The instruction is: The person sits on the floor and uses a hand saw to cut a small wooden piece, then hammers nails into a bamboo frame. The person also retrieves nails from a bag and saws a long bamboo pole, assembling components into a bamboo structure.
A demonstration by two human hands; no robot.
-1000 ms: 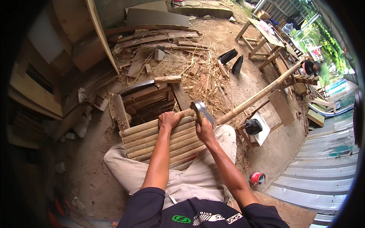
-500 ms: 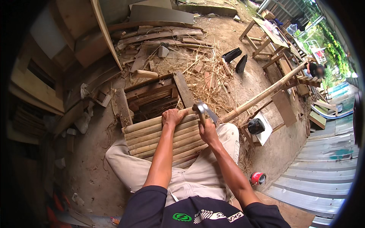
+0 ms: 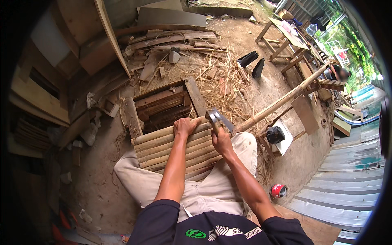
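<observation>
While pale-grey corrugated metal sheets [image 3: 335,192] take up the R side, a heap of brown wooden planks & offcuts [image 3: 179,37] spreads at upper ctr, too many pcs to count. 1 long tan bamboo pole [image 3: 281,100] slants up-R; 1 pale-topped wooden desk [image 3: 295,39] stands beyond it. 1 brown rectangular wooden frame [image 3: 196,97] sits dead ahead of the person, near end b/w legs in beige cloth trousers [image 3: 245,149].

Across its near part run approx. 7 or 8 tan bamboo strips [image 3: 200,148], side by side; exact no. can't be told, as L forearm & trousers hide some. Judging by cover, near part looks done; far part is left bare, open to brown wood inside.

2 upright black objects [image 3: 247,59] stand on the floor past the frame, kind unclear. 2 hands at work: L hand [image 3: 184,126] has fingers curled over the farthest strip; can't tell if they pinch anything small. R hand [image 3: 221,141] has fingers clenched round the handle of 1 steel-headed hammer [image 3: 212,115], head just beside that strip's R end. 1 red cylindrical can [image 3: 278,191] lies on the floor, lower R.
</observation>
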